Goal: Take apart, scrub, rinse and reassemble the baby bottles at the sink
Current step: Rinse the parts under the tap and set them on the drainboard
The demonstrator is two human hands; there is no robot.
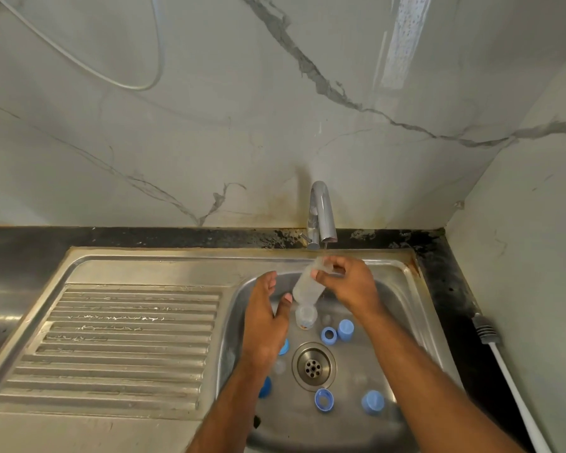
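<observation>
One clear bottle (307, 286) was at the rinse step under the tap (322, 214), right hand (347, 282) fingers pinching it, left hand (265, 318) fingers spread; draining it appeared next.

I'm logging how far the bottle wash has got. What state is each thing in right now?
Tap: running, thin stream.
Held bottle: tilted, no cap, under the stream.
Right hand: grips held bottle.
Left hand: open, empty.
Second bottle: in the sink, uncapped.
Blue rings and caps: loose on sink floor.
Drain: unplugged.
</observation>
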